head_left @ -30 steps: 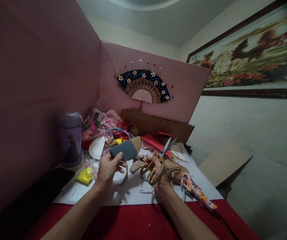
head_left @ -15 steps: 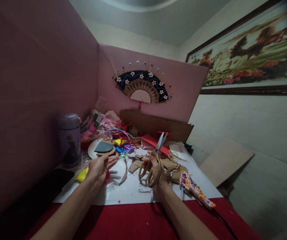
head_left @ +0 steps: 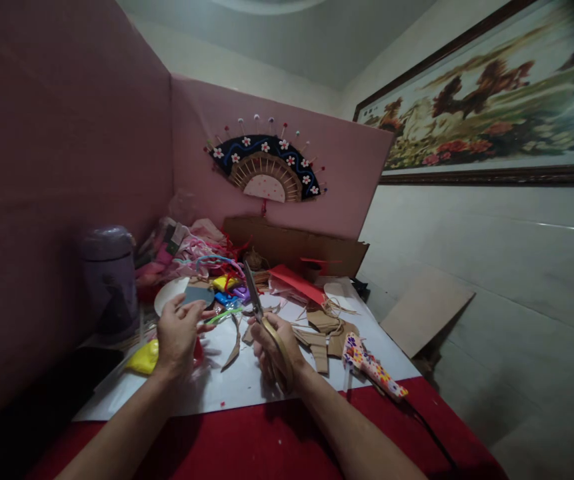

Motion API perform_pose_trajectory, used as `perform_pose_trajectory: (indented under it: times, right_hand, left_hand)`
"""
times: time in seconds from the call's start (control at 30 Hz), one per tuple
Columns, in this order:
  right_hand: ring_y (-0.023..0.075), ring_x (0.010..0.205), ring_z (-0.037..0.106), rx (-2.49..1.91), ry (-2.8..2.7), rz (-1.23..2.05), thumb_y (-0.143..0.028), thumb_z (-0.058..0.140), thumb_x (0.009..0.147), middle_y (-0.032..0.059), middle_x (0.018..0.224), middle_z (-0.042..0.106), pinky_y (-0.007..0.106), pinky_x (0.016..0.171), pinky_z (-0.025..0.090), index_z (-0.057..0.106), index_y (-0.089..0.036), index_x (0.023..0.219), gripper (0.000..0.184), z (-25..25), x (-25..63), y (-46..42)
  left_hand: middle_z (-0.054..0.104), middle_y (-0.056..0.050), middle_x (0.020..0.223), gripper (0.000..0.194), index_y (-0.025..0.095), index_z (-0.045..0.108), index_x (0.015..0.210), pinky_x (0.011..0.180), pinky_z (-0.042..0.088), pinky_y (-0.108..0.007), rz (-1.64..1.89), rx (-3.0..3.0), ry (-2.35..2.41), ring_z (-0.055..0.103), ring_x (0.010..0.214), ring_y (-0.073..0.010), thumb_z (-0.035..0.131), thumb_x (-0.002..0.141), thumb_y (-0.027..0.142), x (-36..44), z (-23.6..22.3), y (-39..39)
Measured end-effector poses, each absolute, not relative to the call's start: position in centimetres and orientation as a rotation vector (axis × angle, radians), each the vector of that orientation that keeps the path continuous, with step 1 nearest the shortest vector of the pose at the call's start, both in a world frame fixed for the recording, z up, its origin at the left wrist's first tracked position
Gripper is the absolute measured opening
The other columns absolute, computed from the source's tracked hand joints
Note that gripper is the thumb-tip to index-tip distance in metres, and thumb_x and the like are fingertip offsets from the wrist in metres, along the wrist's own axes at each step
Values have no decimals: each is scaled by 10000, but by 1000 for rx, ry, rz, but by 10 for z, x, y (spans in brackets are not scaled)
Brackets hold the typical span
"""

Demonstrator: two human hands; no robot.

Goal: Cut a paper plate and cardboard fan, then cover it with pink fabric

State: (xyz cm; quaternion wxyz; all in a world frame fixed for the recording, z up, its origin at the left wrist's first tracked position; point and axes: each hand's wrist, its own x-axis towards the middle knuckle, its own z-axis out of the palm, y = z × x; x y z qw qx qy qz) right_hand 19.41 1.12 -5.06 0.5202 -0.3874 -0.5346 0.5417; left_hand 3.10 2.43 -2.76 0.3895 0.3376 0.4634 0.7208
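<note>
My right hand is closed around the gold handles of a pair of scissors, whose shut blades point up and to the left. My left hand hovers over the white sheet with its fingers loosely curled and nothing in them. Just beyond its fingertips a grey-blue card piece lies on a white paper plate. A curved brown cardboard strip lies between my hands.
Brown cardboard scraps and a flower-patterned glue gun lie to the right. A purple flask, yellow clay, ribbons and red paper crowd the back and left. Pink boards wall the table, with a decorated fan.
My left hand let go of the grey-blue card, which now lies on the plate. The scissors' blades closed and swung from pointing right to pointing left. The view shifted right.
</note>
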Motion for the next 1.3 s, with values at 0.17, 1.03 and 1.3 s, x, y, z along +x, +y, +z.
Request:
perform_pose_trajectory:
  times: [0.17, 1.03, 1.3]
  right_hand:
    - [85, 398, 504, -902, -1348, 1231, -394, 830, 492, -65, 535, 583, 174, 388, 396, 537, -177, 912, 556, -57, 189, 14]
    - [133, 629, 592, -901, -1648, 1144, -372, 720, 661, 1, 731, 646, 253, 601, 456, 607, -167, 941, 364, -48, 197, 22]
    - [197, 986, 590, -1576, -2202, 56, -322, 492, 880, 81, 1062, 669, 274, 823, 421, 677, -171, 1023, 279, 2, 232, 30]
  left_hand:
    - [667, -69, 769, 372, 124, 636, 846, 443, 479, -236, 1367, 1252, 944, 635, 643, -185, 678, 692, 459, 47, -29, 12]
    - [673, -24, 597, 438, 92, 629, 760, 546, 558, -318, 1578, 940, 920, 649, 539, -190, 781, 571, 457, 41, -45, 25]
    - [679, -38, 592, 242, 86, 622, 726, 560, 575, -310, 1591, 743, 919, 656, 540, -175, 724, 691, 303, 41, -51, 30]
